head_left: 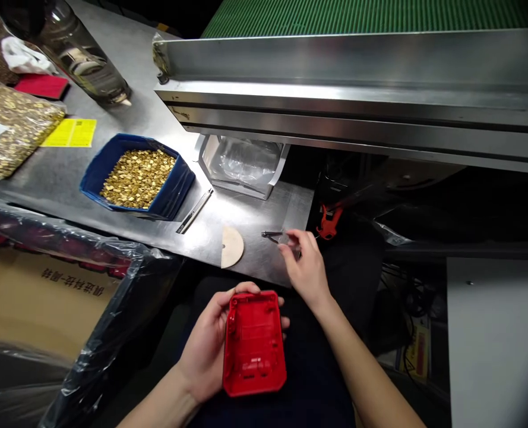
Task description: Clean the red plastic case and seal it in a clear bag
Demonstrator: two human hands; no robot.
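My left hand [208,351] is wrapped round a red plastic housing [255,345], an open, tray-like shell with small posts and slots. Its hollow side faces up. My right hand [306,264] is over the metal table's front edge, thumb and forefinger curled close together. At those fingertips is a small clear piece, too faint to name. Just left of them lies a small V-shaped metal tool [271,235], resembling nail clippers. A tan half-round disc [232,246] and a slim cutter knife [195,211] lie further left on the table.
A blue bin [174,193] holds small brass-coloured parts. Behind stands a grey bin [264,191] with clear bags, under the conveyor's metal rail [335,119]. Further left are a bottle [85,59] and a bag of brass parts [14,131]. A plastic-lined box [36,297] is at lower left.
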